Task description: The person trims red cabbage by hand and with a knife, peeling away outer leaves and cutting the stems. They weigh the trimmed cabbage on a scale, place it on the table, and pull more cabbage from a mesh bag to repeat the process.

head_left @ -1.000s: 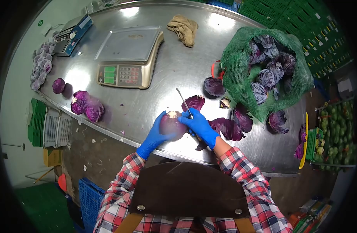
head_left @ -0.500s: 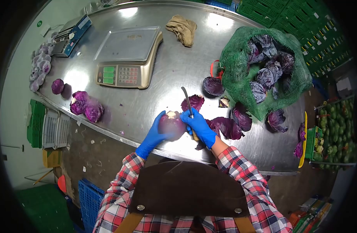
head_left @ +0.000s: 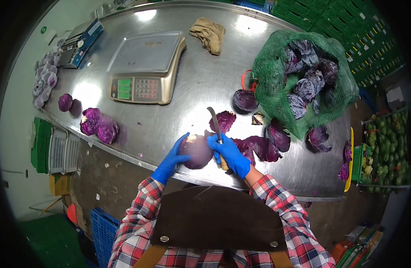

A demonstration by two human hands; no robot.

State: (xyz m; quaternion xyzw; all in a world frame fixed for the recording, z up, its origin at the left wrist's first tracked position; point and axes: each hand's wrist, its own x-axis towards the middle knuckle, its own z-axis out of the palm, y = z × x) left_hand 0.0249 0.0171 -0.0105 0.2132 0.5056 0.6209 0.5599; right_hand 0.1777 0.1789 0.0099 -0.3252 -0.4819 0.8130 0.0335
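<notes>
Blue gloves cover both hands. My left hand [head_left: 171, 160] is closed around the left side of a red cabbage [head_left: 197, 155], its thumb across the front and its fingers along the far side. The pale stem end of that head faces away from me at the top. In my right hand [head_left: 232, 156] is a knife [head_left: 213, 119] with a wooden handle, its curved blade pointing up and away. The knuckles of this hand are right at the cabbage's right side. Loose purple cabbage leaves [head_left: 264, 148] lie to the right, and another leaf [head_left: 223, 120] is beyond the blade.
A green mesh sack [head_left: 277, 76] of red cabbages stands at the right on the steel table [head_left: 187, 96]. Left of centre is a weighing scale [head_left: 143, 67]; a tan cloth [head_left: 208, 35] lies behind. Several trimmed cabbages [head_left: 108, 130] sit near the left edge, by net-wrapped heads [head_left: 45, 80].
The cabbage has turned a little and shifted slightly toward me, its stem end now further left. My left hand has moved slightly left, and my right hand has edged right and down with the knife.
</notes>
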